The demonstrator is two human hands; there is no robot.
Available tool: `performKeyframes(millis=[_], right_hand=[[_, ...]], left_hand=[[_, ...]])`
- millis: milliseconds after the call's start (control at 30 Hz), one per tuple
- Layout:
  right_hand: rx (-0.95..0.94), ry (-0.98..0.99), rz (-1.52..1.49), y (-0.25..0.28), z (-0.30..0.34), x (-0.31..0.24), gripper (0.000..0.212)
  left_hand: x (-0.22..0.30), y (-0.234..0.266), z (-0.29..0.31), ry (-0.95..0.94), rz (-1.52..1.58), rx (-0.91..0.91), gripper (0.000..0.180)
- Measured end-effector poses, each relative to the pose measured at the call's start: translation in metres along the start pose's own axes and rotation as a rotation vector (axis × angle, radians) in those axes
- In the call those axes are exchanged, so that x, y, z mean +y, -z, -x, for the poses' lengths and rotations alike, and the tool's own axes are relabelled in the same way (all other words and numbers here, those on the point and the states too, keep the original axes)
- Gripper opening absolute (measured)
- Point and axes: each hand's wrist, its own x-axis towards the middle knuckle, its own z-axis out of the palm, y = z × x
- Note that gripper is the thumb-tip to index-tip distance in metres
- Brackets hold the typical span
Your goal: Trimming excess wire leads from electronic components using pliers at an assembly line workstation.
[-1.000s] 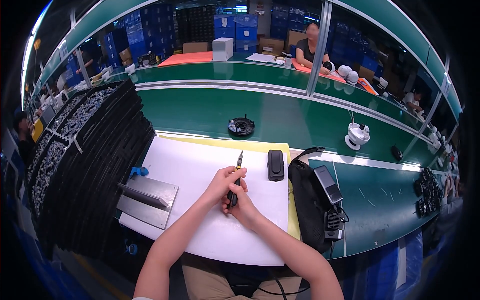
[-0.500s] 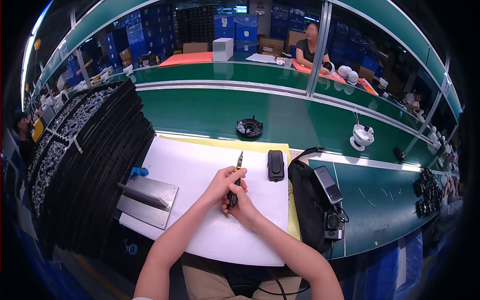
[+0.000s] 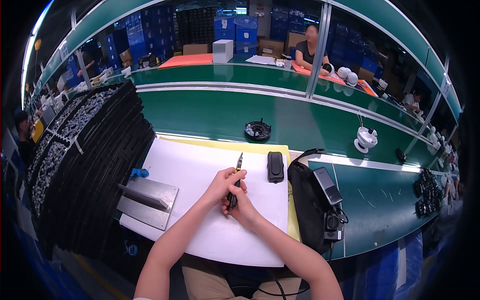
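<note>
My left hand [image 3: 221, 184] and my right hand [image 3: 243, 205] meet over the white sheet [image 3: 200, 156], both closed around one pair of pliers [image 3: 239, 162]. The narrow metal tip points away from me and the black and yellow handles run down between my palms. My fingers hide much of the grip. To the right of the hands, on the same sheet, lies a small black case [image 3: 275, 167]. A metal plate with an upright fin [image 3: 150, 205] rests at the sheet's left side, beside a small blue piece [image 3: 140, 173].
A tall stack of black trays [image 3: 100, 165] filled with small parts stands at left. On the green conveyor [image 3: 200, 112] sit a round black part [image 3: 257, 130] and a white device [image 3: 366, 139]. A black bag [image 3: 306, 200] and a grey handheld device [image 3: 327, 185] lie at right. A co-worker [image 3: 310, 47] sits across.
The round black part and the white device have shifted to the right along the conveyor. My hands and the pliers have hardly moved.
</note>
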Motion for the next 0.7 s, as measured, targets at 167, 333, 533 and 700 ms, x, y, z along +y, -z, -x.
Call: performKeyframes(millis=[167, 333, 533, 700], right_hand=[[0.007, -0.003, 0.005, 0.0000, 0.0000, -0.0006, 0.040], [0.006, -0.001, 0.010, 0.0005, 0.0000, -0.0003, 0.040], [0.004, 0.004, 0.014, -0.0003, 0.0011, -0.0012, 0.039], [-0.007, 0.003, 0.025, 0.0009, 0.0007, -0.0005, 0.039]], left_hand=[[0.0010, -0.0008, 0.0000, 0.002, -0.002, 0.002, 0.033], [0.0007, -0.0004, -0.0003, -0.003, 0.000, 0.001, 0.033], [0.0017, -0.0009, 0.0006, -0.002, -0.002, 0.013, 0.033], [0.0020, -0.0008, 0.0007, -0.005, -0.001, 0.012, 0.033]])
